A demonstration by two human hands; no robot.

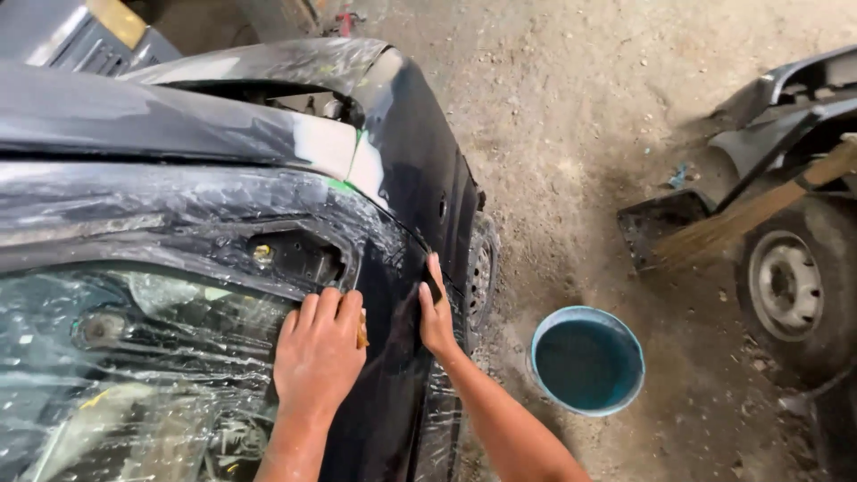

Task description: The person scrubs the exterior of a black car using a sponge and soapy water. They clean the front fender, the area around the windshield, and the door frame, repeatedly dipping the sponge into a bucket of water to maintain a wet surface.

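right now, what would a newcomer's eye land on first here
Two bare hands pressed on a wet, dark car fender: the left hand flat beside the headlight, the right hand on the fender's edge. A blue bucket of water sits on the dirt floor to the right.

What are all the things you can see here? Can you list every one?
Car body: one, black, scuffed and wet, filling the left side.
Headlight: one, clear, bottom left.
Sanding piece: one, tan, under the left hand.
Bucket: one, blue, on the dirt ground, right of the car.
Broom: one, straw with a wooden handle, leaning at right.
Second vehicle: one, dark, wheel showing, far right.
Dirt ground: grey-brown, middle and top.
Left hand: flat on the car beside the headlight.
Right hand: resting on the car's edge.
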